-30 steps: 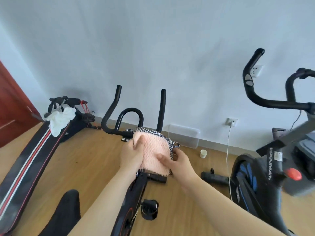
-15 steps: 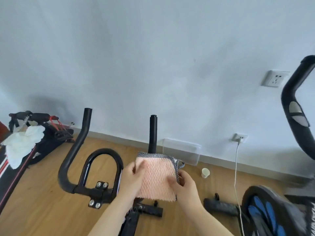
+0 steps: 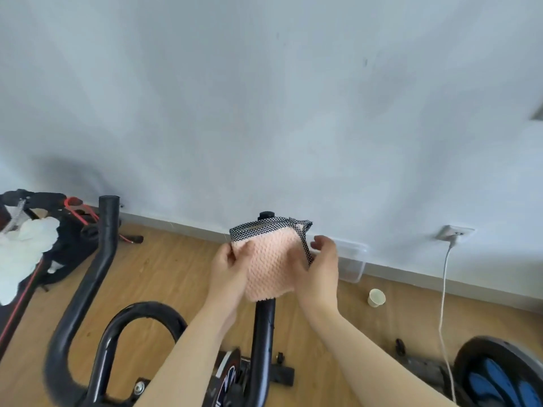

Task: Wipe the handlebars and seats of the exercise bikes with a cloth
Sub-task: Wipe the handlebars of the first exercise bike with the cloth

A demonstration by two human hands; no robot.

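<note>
Cloth point(image 3: 271, 265) first: pink and nubbly, bound in black-and-white check, it is covering the upper end of the right-side horn point(image 3: 263, 342) of the nearest bike's handlebars. The horn's black tip is poking out just above the binding, and the bar is running down out of the cloth's lower edge toward the frame. The left hand point(image 3: 229, 277) is pinching the cloth's left edge, thumb lying on the front and fingers tucked behind. The right hand point(image 3: 320, 274) is pressing its thumb onto the front near the right edge while its fingers are curling round the far side — whether they are touching the back I cannot tell. Beside them the inner loop bar point(image 3: 147, 309) and the left-side horn point(image 3: 108, 230) are standing bare, well apart from the cloth. Judging from this, the job is sitting in its early part: one horn is being wrapped for wiping, the loop and the other horn are waiting, and no seat is showing. The second bike — only its flywheel housing point(image 3: 496, 374) is peeking in at the lower right — is yet to come. Farther out on the wooden floor point(image 3: 164, 274), a paper cup point(image 3: 376, 297) is standing near a clear plastic box point(image 3: 352, 265) by the skirting, and a white cable point(image 3: 443, 289) is hanging from a wall socket point(image 3: 454, 232). Off to the left, crumpled white fabric point(image 3: 23, 254) is lying over a black-and-red machine point(image 3: 70, 248) against the pale wall point(image 3: 264, 113).
</note>
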